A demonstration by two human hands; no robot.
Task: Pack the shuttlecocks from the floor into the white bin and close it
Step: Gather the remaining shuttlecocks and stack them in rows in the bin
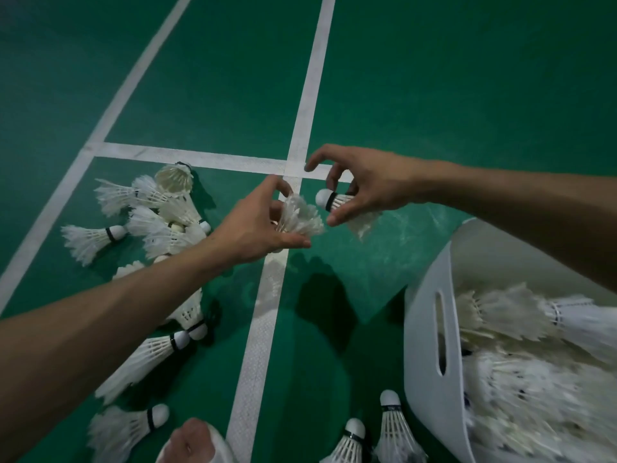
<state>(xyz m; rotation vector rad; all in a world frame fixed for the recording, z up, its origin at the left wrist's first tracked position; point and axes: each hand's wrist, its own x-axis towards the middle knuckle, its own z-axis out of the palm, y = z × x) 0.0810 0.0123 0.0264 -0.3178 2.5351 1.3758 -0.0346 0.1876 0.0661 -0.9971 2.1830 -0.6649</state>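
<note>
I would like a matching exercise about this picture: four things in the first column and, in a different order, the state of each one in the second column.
Column 1
1. white bin
2. left shuttlecock, in the left hand
3. right shuttlecock, in the right hand
4. floor shuttlecock closest to the bin

Column 2
A. its cork points toward the other hand
B. stands upright, cork on top
C. open, with many shuttlecocks inside
D. its feathers point toward the other hand

Pairs: 1-C, 2-D, 3-A, 4-B
</note>
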